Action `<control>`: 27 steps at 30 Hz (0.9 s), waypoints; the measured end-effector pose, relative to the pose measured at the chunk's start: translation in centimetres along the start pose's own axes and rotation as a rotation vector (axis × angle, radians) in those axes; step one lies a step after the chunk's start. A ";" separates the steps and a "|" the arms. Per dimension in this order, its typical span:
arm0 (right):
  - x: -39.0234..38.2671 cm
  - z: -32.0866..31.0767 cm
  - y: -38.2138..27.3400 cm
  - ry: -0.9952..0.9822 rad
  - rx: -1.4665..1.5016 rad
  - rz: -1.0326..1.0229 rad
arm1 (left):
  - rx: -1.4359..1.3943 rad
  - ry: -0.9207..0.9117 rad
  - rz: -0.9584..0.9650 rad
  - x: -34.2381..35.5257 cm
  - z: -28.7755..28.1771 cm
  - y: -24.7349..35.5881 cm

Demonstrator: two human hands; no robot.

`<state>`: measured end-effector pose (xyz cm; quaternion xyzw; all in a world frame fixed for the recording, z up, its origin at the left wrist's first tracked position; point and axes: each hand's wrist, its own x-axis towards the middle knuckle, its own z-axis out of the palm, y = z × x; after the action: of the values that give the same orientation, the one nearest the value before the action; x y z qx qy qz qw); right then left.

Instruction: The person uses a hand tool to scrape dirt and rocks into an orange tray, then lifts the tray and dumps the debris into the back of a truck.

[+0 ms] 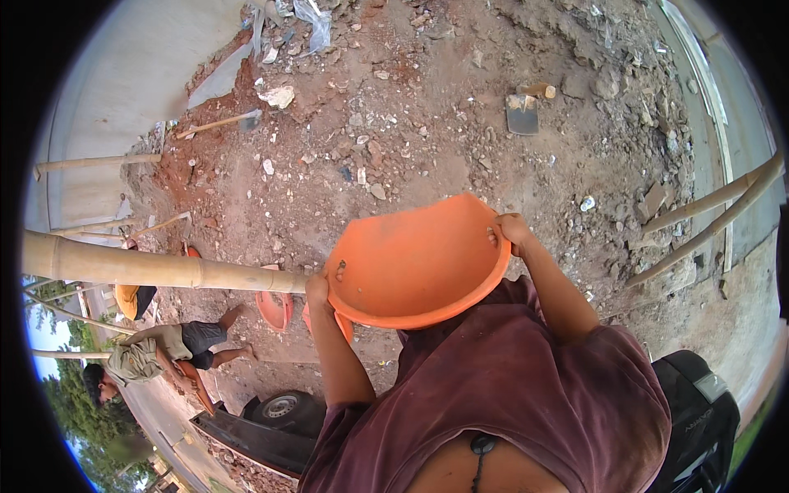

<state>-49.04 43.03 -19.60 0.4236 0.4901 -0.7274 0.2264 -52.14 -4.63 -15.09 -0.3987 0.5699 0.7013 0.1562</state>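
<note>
In front of my body I hold an orange plastic scoop basin (419, 263), its wide open side tilted away from me. My left hand (318, 287) is closed around its left rim, with fingertips poking through the grip hole. On the opposite rim my right hand (511, 233) grips in the same way, fingers through the hole there. Nothing lies inside the basin apart from dusty smears. Below it is rubble-strewn soil (394, 156).
A hoe (523, 121) lies ahead; another hoe (222, 124) is at left. A thick bamboo pole (164, 271) crosses on the left; thinner poles (723, 214) lean right. More orange scoops (274, 311) sit left. A co-worker (156, 353) bends beside a truck bed (263, 440).
</note>
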 end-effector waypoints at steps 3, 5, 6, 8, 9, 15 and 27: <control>2.7 0.0 -2.1 0.110 0.110 -0.025 | 0.258 0.002 -0.041 5.3 6.7 5.0; 4.7 0.4 -3.0 0.137 0.100 -0.001 | 0.323 -0.029 -0.058 11.1 8.7 7.1; 5.0 0.1 -2.8 0.163 0.088 0.026 | 0.307 -0.055 -0.084 13.0 9.6 6.8; 5.2 0.1 -1.8 0.218 0.120 0.095 | 0.324 -0.096 -0.144 16.0 10.7 6.3; 5.2 0.1 -1.4 0.242 0.133 0.131 | 0.356 -0.111 -0.177 17.2 11.0 6.1; 10.3 -2.3 -1.6 0.325 0.092 0.303 | 0.496 -0.077 -0.270 21.9 14.5 3.6; 34.7 -16.9 5.1 0.227 -0.341 0.673 | 1.090 -0.207 -0.492 34.2 20.4 -19.9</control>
<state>-57.30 59.23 -54.09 0.5945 0.4596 -0.4693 0.4638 -68.16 12.20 -53.09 -0.3112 0.7199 0.2870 0.5500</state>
